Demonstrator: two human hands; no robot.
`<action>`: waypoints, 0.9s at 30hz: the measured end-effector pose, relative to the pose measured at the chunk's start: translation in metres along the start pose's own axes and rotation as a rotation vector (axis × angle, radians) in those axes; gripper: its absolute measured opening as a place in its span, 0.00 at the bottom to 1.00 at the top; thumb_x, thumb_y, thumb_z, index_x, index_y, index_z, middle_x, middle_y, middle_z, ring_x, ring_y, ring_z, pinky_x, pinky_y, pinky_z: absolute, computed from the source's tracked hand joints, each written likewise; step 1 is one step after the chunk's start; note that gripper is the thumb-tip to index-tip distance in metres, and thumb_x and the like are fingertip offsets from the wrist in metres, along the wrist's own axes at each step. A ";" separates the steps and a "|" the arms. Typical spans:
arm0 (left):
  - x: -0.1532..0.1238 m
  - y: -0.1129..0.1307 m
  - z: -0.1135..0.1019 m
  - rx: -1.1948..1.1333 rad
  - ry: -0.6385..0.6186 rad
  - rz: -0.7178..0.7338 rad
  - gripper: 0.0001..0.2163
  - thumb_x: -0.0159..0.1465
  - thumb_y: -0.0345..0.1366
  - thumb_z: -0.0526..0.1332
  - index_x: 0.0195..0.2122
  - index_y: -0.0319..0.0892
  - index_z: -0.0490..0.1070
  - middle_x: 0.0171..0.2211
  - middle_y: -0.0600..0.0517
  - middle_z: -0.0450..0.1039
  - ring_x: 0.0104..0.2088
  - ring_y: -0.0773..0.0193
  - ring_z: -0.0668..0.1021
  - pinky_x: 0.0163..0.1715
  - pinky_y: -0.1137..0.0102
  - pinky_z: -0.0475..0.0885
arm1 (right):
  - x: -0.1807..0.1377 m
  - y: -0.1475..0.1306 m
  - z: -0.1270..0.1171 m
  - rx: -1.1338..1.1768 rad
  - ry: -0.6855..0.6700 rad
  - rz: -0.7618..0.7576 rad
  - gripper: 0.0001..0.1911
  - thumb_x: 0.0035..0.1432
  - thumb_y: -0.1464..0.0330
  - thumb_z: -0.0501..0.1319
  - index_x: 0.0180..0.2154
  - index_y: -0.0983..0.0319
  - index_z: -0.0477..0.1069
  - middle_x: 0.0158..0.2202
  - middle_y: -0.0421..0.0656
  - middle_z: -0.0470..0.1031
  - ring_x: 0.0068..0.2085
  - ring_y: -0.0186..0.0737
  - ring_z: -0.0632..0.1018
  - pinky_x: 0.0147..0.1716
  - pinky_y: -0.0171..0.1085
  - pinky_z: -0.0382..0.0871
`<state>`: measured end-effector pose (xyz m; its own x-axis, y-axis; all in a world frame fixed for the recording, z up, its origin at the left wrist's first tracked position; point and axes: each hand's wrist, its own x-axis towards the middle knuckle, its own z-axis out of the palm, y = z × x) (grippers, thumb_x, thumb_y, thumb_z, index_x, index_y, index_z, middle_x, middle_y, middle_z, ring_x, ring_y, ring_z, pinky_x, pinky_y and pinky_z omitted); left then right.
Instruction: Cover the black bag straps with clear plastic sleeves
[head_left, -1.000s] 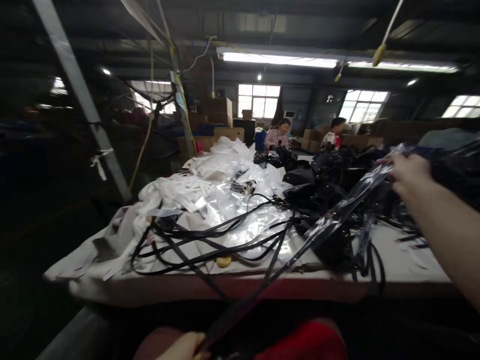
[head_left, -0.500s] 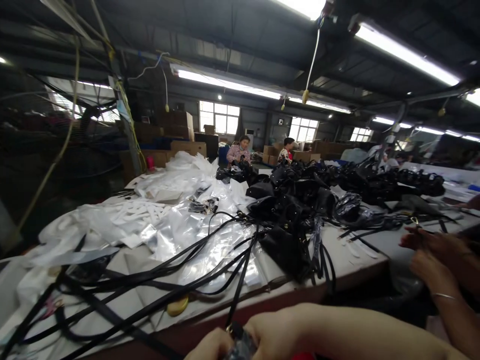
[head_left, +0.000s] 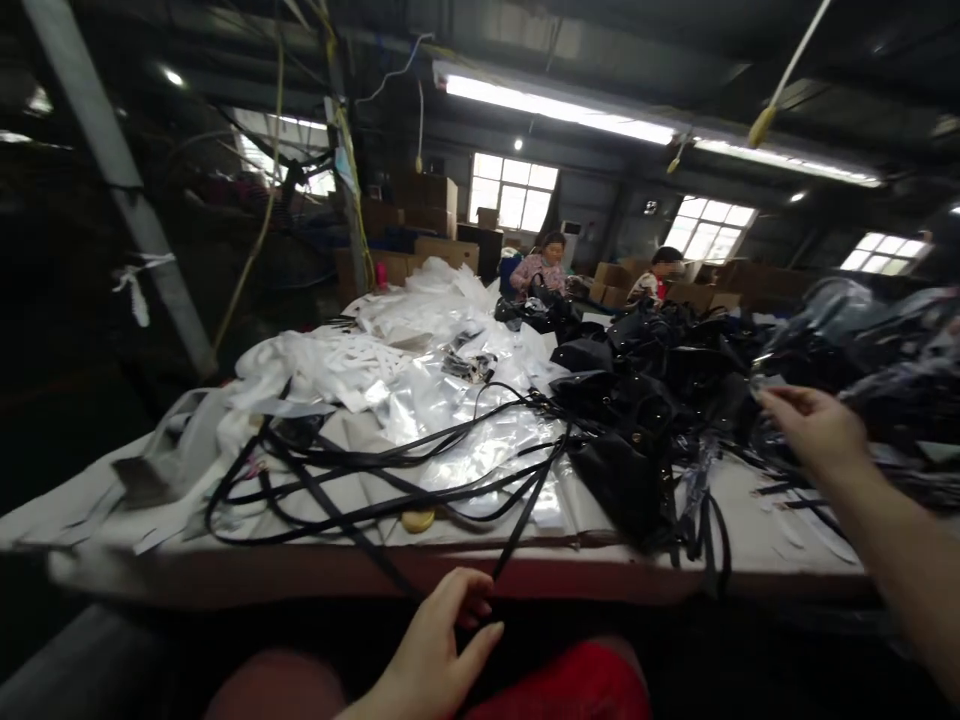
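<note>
My left hand [head_left: 439, 640] is low in front of the table edge, its thumb apart from loosely curled fingers, with nothing visible in its grasp. A black strap [head_left: 525, 515] runs down from the table close to its fingertips. Over the table at the right, my right hand [head_left: 821, 430] is closed, thumb and fingers pinched on a small piece of clear plastic [head_left: 766, 382]. Blurred clear plastic [head_left: 847, 310] shows just beyond it; whether the two are joined I cannot tell. Black bags [head_left: 619, 490] lie heaped to the left of this hand.
White and clear plastic bags [head_left: 442, 300] are piled on the table [head_left: 480, 565]. Several black straps tangle at the left, near a yellow round object [head_left: 418, 520]. Two people sit beyond the heap, one in a patterned top [head_left: 536, 275]. A metal post [head_left: 127, 190] stands at the left.
The view has swung left. My hands were together around a dark, plastic-covered thing; now they are apart, the right one far out to the right. A co-worker's hands have left the view.
</note>
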<state>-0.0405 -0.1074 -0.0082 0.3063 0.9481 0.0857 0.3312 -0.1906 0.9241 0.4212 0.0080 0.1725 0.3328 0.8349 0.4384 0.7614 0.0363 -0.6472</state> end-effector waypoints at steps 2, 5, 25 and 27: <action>-0.004 0.000 0.003 0.017 -0.030 -0.049 0.11 0.60 0.34 0.61 0.45 0.41 0.70 0.41 0.47 0.75 0.39 0.62 0.78 0.42 0.69 0.75 | -0.025 0.006 0.047 -0.006 -0.065 0.014 0.18 0.58 0.53 0.60 0.40 0.58 0.76 0.38 0.50 0.80 0.42 0.55 0.79 0.44 0.50 0.72; -0.012 -0.001 0.003 0.046 -0.100 -0.109 0.09 0.59 0.34 0.62 0.41 0.40 0.72 0.40 0.48 0.75 0.38 0.63 0.77 0.41 0.69 0.74 | -0.078 0.010 0.121 -0.007 -0.374 -0.112 0.16 0.53 0.54 0.64 0.38 0.57 0.78 0.37 0.45 0.81 0.40 0.51 0.81 0.42 0.44 0.74; -0.050 -0.017 -0.008 0.201 -0.243 -0.237 0.11 0.59 0.40 0.64 0.41 0.43 0.77 0.39 0.49 0.78 0.37 0.61 0.77 0.37 0.71 0.70 | -0.231 -0.138 0.352 0.010 -0.626 -0.767 0.21 0.62 0.61 0.60 0.55 0.60 0.73 0.66 0.53 0.61 0.66 0.60 0.59 0.63 0.58 0.54; -0.050 -0.018 -0.011 0.204 -0.241 -0.249 0.10 0.59 0.39 0.64 0.41 0.42 0.77 0.39 0.49 0.78 0.37 0.62 0.77 0.36 0.72 0.70 | -0.227 -0.137 0.352 0.001 -0.611 -0.765 0.19 0.63 0.61 0.59 0.53 0.59 0.74 0.64 0.52 0.64 0.65 0.57 0.63 0.62 0.55 0.56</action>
<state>-0.0715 -0.1489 -0.0254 0.3867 0.8894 -0.2437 0.5845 -0.0320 0.8108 0.0453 0.0069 -0.0577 -0.5967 0.7262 0.3414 0.6511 0.6868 -0.3231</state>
